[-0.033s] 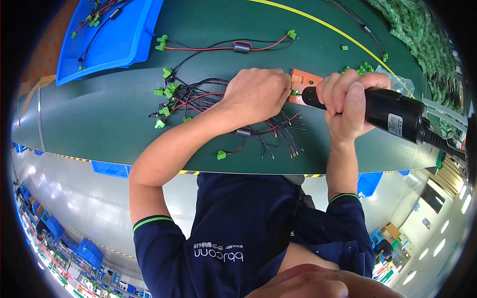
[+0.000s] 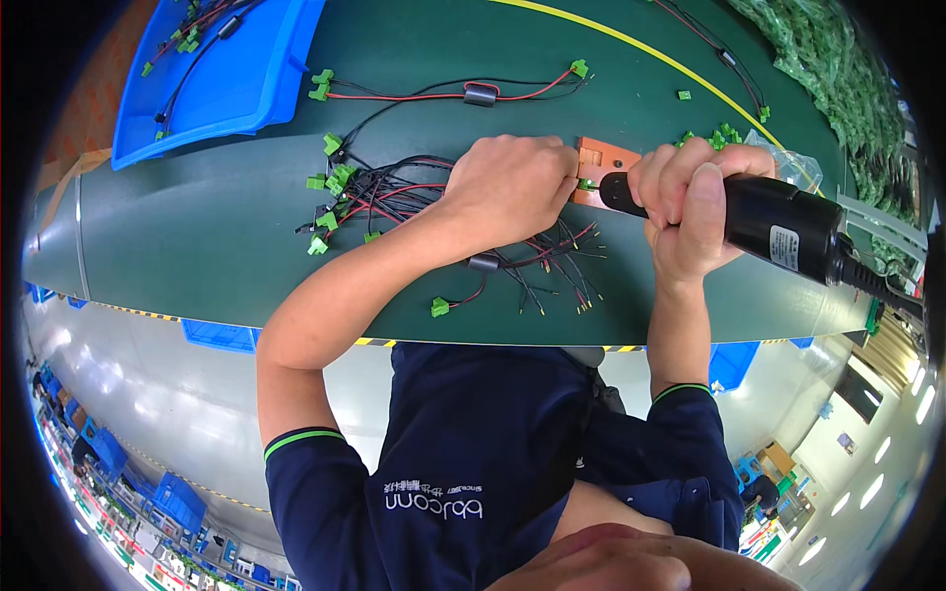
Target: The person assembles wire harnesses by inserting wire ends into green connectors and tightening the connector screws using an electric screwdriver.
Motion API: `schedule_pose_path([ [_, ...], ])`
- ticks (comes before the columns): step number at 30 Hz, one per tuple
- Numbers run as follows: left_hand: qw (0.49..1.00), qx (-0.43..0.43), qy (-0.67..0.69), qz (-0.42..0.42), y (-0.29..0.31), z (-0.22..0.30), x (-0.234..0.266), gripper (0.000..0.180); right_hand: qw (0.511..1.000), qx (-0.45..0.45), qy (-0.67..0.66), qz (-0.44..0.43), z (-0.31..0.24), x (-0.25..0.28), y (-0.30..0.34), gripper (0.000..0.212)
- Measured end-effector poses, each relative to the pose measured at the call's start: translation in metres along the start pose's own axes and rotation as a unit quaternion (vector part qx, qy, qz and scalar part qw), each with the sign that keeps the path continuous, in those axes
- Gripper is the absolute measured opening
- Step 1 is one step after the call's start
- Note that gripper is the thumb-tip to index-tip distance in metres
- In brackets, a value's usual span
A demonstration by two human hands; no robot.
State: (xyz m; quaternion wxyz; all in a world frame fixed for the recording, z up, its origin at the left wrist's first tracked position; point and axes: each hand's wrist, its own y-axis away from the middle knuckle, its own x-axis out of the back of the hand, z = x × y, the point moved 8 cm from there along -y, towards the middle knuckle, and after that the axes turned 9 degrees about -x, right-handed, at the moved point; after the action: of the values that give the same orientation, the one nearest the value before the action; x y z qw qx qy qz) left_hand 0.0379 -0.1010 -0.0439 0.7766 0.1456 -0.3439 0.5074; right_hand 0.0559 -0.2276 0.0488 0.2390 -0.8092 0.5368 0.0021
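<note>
My right hand (image 2: 690, 212) is wrapped round a black electric screwdriver (image 2: 788, 229), which lies nearly level with its nose pointing left. Its tip meets a small green terminal connector (image 2: 586, 184) seated in an orange fixture block (image 2: 616, 160). Against the block's left edge, my left hand (image 2: 512, 187) is closed in a pinch beside that connector. What its fingers hold is hidden. Under and beside the left forearm lies a bundle of black and red cables (image 2: 394, 192) with green connectors at the left and bare wire ends toward the right.
A blue bin (image 2: 217, 89) with cables stands at the far left. One finished-looking cable (image 2: 480, 94) lies beyond my hands, another (image 2: 726, 57) at the far right. Loose green connectors (image 2: 724, 133) sit behind the screwdriver, near green bubble-wrap bags (image 2: 828, 89). The screwdriver's cord (image 2: 887, 288) runs off right.
</note>
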Motion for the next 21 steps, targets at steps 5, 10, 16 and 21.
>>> schedule_pose_path([
  [5, 1.0, -0.003, 0.0, -0.001, 0.001, 0.001, 0.001, 0.012, 0.999, -0.011, -0.029, 0.03, -0.002, 0.009, -0.001, 0.023],
  [10, 1.0, -0.004, -0.011, -0.005, 0.0, 0.001, 0.001, 0.012, 0.999, 0.013, -0.043, 0.013, -0.008, 0.009, 0.0, 0.026],
  [16, 1.0, -0.004, -0.013, 0.0, 0.0, 0.001, 0.002, 0.012, 0.999, 0.011, -0.032, 0.021, -0.003, 0.009, -0.003, 0.027],
  [21, 1.0, -0.009, -0.004, 0.003, -0.002, 0.004, 0.004, 0.014, 0.997, -0.035, -0.021, 0.073, 0.006, 0.014, -0.005, 0.024],
])
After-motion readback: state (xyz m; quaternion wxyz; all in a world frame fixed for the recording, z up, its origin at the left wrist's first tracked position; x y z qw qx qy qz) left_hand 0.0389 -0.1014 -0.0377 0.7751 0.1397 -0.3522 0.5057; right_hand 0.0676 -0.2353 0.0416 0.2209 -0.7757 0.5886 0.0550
